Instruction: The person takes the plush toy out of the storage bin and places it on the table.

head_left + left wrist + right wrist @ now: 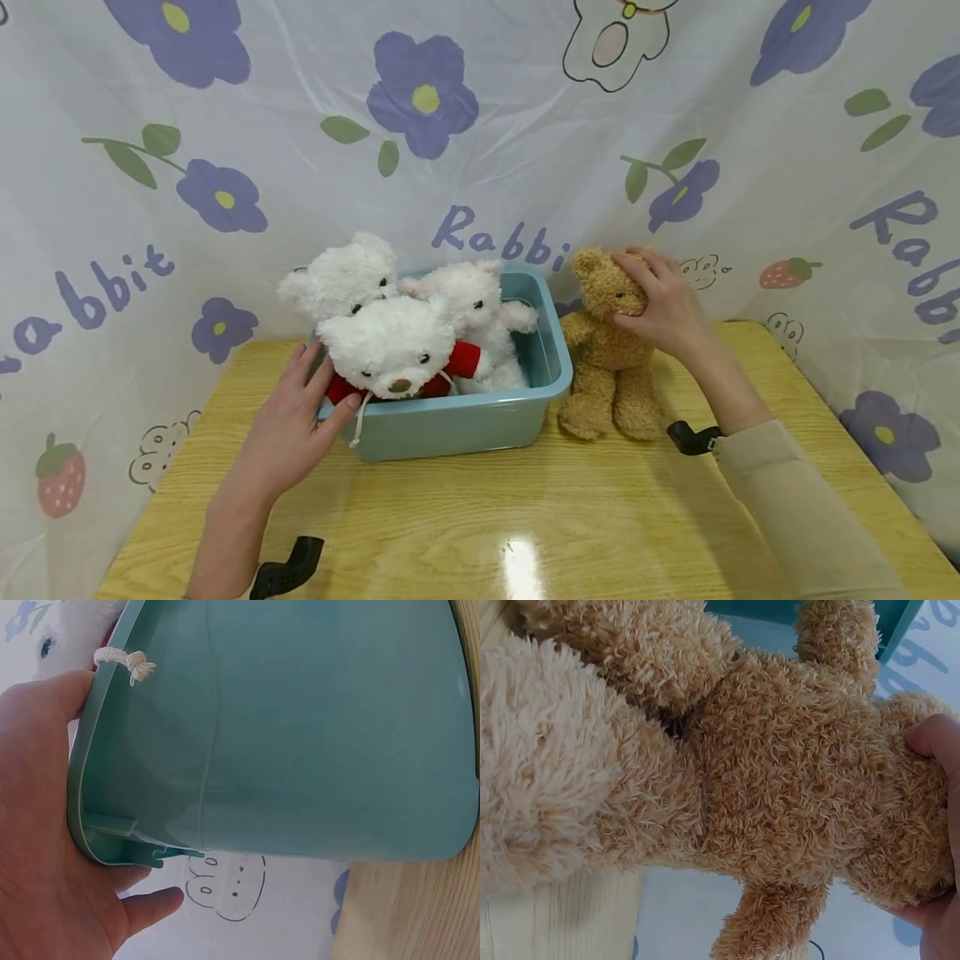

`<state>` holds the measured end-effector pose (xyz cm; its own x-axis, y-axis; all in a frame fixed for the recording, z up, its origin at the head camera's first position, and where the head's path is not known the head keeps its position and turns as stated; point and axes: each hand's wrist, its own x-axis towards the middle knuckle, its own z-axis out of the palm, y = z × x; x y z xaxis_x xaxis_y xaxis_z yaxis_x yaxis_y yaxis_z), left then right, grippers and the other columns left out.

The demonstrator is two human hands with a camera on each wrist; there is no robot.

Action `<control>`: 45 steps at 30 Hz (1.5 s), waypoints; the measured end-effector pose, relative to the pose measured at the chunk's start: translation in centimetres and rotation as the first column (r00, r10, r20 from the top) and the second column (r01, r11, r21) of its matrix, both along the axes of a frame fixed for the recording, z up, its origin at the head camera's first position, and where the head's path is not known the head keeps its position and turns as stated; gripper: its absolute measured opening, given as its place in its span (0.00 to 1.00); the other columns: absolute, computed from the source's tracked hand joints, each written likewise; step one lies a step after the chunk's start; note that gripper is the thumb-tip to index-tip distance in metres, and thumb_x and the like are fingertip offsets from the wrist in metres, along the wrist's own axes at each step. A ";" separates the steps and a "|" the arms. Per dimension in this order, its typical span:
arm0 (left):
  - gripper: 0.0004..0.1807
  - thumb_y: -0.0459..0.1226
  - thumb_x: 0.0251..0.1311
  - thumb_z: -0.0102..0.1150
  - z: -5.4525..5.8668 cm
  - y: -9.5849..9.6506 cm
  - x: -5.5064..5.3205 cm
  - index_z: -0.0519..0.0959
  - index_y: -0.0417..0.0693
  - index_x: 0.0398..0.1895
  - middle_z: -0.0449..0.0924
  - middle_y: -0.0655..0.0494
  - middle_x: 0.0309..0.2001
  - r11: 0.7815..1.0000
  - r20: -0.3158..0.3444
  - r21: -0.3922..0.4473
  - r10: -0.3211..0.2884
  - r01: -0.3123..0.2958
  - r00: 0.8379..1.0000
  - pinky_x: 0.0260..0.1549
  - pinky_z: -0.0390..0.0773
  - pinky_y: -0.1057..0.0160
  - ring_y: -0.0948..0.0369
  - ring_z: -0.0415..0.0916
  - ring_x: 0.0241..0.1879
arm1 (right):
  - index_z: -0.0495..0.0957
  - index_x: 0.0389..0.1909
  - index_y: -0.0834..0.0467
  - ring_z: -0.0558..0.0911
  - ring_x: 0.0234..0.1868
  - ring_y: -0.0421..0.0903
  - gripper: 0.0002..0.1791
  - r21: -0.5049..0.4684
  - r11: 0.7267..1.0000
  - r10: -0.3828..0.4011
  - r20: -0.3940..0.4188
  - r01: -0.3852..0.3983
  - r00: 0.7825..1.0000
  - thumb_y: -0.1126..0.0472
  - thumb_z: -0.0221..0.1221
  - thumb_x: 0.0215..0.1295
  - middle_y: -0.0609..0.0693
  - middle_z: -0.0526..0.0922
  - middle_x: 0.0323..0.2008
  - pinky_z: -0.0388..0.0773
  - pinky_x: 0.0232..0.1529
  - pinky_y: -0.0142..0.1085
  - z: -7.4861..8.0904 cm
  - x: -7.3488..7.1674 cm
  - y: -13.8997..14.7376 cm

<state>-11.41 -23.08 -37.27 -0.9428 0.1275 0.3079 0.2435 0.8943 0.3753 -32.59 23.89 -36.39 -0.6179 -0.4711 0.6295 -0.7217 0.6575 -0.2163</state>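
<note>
A light blue plastic storage bin (450, 429) stands on the table with several pale plush bears in it. At its left front corner, my left hand (296, 421) holds the rim, thumb along the front edge and fingers at the side. Next to that thumb a white teddy bear in red (393, 346) leans over the rim, its white cord (135, 664) hanging outside. My right hand (663, 304) grips the head of a brown teddy bear (615, 350), upright to the right of the bin. In the right wrist view, its curly body (787, 765) fills the middle.
Behind the red-clad bear are another white bear (348, 275) and a pale pinkish bear (480, 317) inside the bin. The wooden table (600, 517) reaches toward me. A printed cloth (300, 67) hangs close behind and along both sides.
</note>
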 end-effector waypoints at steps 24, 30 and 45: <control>0.43 0.53 0.77 0.53 0.0 -0.1 -0.1 0.46 0.49 0.85 0.38 0.38 0.82 1.000 -0.002 0.004 -0.006 0.006 1.000 0.64 0.57 0.27 0.36 0.35 0.79 | 0.77 0.62 0.66 0.73 0.61 0.67 0.28 0.132 0.991 0.006 0.080 -0.017 0.997 0.67 0.72 0.61 0.66 0.75 0.62 0.73 0.55 0.62 -2.0 -0.4 0.1; 0.44 0.53 0.77 0.53 0.0 -0.2 0.1 0.46 0.48 0.84 0.38 0.38 0.82 1.000 -0.004 0.006 -0.002 0.002 1.000 0.64 0.57 0.27 0.36 0.34 0.79 | 0.78 0.62 0.64 0.75 0.59 0.65 0.28 0.123 0.992 0.005 0.025 -0.008 1.000 0.67 0.73 0.60 0.64 0.76 0.60 0.75 0.52 0.61 -1.8 -0.3 0.0; 0.43 0.54 0.77 0.52 0.0 -0.2 -0.1 0.47 0.45 0.84 0.36 0.39 0.82 1.000 0.015 0.006 -0.001 0.001 1.000 0.65 0.56 0.27 0.36 0.33 0.79 | 0.77 0.63 0.64 0.75 0.58 0.65 0.29 0.080 0.996 0.042 -0.070 -0.036 0.997 0.65 0.73 0.61 0.64 0.75 0.62 0.77 0.50 0.59 0.8 1.5 -1.9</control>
